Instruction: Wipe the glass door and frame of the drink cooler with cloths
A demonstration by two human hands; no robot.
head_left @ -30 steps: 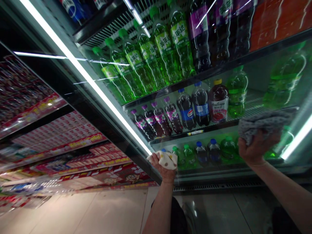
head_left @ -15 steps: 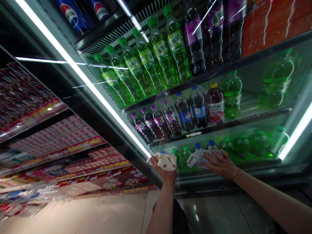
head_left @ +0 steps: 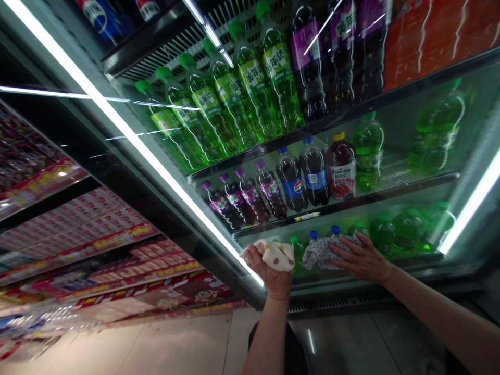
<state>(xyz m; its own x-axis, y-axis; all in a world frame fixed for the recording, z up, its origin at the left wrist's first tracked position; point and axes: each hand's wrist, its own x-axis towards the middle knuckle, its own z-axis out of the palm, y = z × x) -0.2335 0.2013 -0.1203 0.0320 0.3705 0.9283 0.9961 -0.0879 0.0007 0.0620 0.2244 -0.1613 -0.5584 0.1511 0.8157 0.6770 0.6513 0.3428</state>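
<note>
My left hand (head_left: 275,277) holds a cream cloth with yellow and brown spots (head_left: 278,255) against the lower left part of the glass door (head_left: 398,151), close to the bright light strip. My right hand (head_left: 363,260), its fingers spread, presses a grey patterned cloth (head_left: 321,253) on the same glass, to the right of the other cloth. Behind the cloths, green bottles (head_left: 297,250) and bottles with blue caps (head_left: 336,230) are partly hidden on the bottom shelf.
Upright drink bottles (head_left: 289,179) fill the shelves behind the glass. A dark door frame (head_left: 148,203) slants down on the left. Beyond it stand shelves of packaged goods (head_left: 128,250). Below lie a vent grille (head_left: 324,305) and the tiled floor (head_left: 187,344).
Both hands have slid a little to the right across the glass with their cloths, the left one away from the frame. The whole view has shifted slightly.
</note>
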